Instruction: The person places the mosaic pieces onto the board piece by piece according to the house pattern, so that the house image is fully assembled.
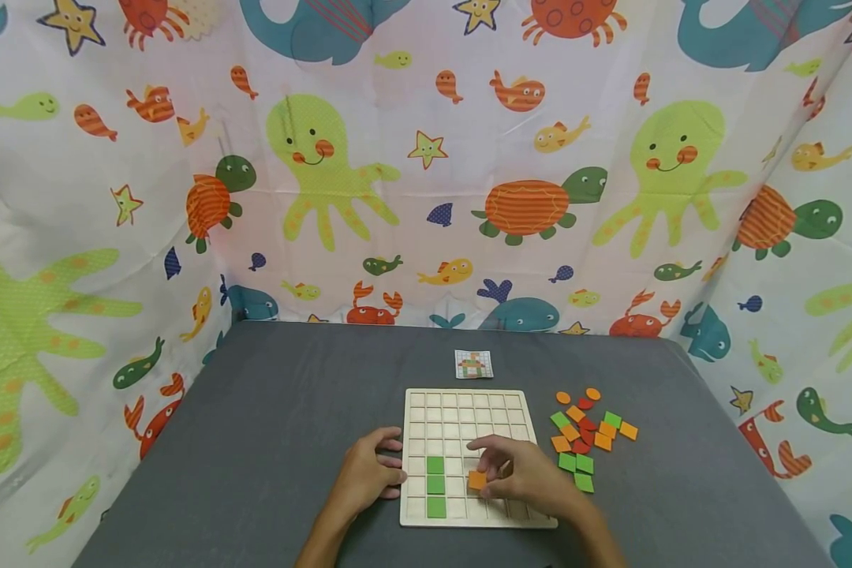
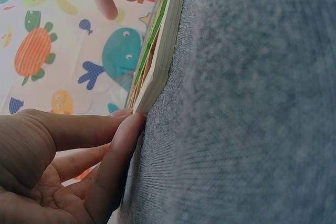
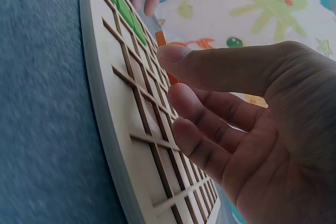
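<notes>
A pale wooden grid board lies on the table. Three green square tiles form a column near its left side. The left hand is at the board's left edge; in the left wrist view its thumb and index finger pinch the edge near a corner. Over the lower middle of the board, the right hand pinches an orange square tile between thumb and fingers. In the right wrist view this orange tile stands tilted close over the grid, partly hidden by the thumb.
Right of the board, loose pieces are scattered: green squares, orange squares, orange rounds and red pieces. A small picture card with a coloured pattern lies behind the board. A sea-animal curtain borders the grey-covered table.
</notes>
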`<state>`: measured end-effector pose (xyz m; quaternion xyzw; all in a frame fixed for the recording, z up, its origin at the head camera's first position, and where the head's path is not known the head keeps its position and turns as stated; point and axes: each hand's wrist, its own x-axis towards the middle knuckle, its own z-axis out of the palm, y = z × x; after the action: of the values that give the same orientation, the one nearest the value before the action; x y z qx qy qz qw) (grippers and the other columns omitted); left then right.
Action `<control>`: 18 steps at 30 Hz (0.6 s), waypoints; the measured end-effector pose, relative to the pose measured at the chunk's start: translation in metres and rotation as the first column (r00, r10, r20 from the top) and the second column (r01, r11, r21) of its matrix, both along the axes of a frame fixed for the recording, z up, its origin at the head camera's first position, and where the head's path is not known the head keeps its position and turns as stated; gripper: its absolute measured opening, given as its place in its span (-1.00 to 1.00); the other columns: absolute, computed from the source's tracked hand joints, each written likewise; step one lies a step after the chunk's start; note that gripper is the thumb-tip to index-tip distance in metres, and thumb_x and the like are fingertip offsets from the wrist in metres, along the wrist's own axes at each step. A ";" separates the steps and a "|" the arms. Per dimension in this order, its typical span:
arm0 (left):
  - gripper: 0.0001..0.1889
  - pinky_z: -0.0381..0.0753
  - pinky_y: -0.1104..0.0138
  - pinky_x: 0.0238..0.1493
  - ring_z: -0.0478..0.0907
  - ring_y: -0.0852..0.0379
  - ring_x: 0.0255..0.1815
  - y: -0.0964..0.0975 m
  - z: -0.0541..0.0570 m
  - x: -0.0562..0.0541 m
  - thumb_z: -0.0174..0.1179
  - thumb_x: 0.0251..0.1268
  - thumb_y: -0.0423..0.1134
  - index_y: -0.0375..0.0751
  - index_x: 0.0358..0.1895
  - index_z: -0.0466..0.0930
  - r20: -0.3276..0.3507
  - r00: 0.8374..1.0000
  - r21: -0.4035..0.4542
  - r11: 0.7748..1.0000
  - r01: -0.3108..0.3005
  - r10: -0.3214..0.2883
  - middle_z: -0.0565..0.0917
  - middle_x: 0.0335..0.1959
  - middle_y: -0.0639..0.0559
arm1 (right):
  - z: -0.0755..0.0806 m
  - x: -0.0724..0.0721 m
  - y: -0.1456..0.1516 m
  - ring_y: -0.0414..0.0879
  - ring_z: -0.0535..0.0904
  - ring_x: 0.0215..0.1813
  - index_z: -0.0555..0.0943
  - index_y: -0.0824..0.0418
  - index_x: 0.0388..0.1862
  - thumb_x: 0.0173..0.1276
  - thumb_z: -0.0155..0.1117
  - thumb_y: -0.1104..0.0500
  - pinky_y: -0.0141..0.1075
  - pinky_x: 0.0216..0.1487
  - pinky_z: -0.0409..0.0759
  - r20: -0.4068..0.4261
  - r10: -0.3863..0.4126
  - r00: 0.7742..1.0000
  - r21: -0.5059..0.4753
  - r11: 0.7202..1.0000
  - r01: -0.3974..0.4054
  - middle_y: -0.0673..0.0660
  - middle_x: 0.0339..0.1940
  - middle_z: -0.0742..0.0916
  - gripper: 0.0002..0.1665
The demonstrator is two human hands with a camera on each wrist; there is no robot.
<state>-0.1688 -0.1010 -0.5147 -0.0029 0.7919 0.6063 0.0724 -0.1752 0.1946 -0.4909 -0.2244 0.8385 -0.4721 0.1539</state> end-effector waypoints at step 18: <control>-0.25 0.81 0.19 -0.50 0.73 0.06 -0.16 0.000 -0.001 -0.002 0.47 0.01 -0.64 -0.33 0.39 0.56 0.005 1.000 -0.003 1.000 -0.002 0.002 0.69 0.09 -0.19 | -0.007 0.002 -0.023 -0.24 0.63 -0.27 0.67 0.14 0.26 0.16 0.65 0.35 -0.43 -0.23 0.63 0.037 0.086 0.996 0.015 0.996 -0.086 0.03 -0.22 0.74 -0.34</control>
<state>-0.1704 -0.1011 -0.5156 -0.0054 0.7925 0.6054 0.0736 -0.1734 0.1715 -0.4983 -0.2505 0.8290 -0.4621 0.1910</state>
